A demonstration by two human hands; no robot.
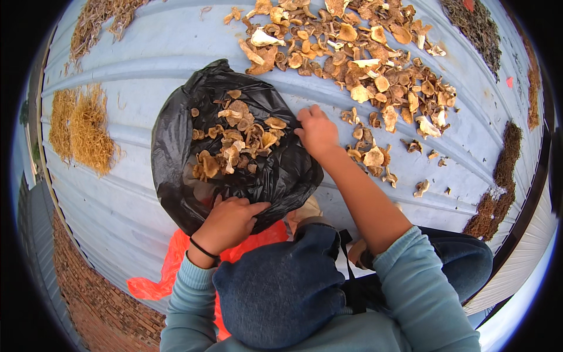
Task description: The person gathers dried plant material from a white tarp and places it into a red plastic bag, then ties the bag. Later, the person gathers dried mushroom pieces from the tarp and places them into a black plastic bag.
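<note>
A black plastic bag [171, 145] lies spread open in front of me, with a small pile of dried brown mushrooms [239, 127] on its inner face. My left hand [231, 220] grips the near rim, index finger stretched to the right. At the bag's right rim, my right hand [319, 132] has its fingers curled over the plastic. Beyond it, many more mushrooms [347, 66] are strewn over the blue-grey ribbed metal roof [132, 101]. A smaller cluster [369, 154] sits just right of my right hand.
A red plastic bag [162, 273] lies partly under the black one, by my knee. Golden fibrous strands [85, 130] and a brownish heap [99, 22] dry at left. Dark plant matter [477, 35] and brown clumps [506, 176] lie right. Past the left roof edge is brickwork [101, 290].
</note>
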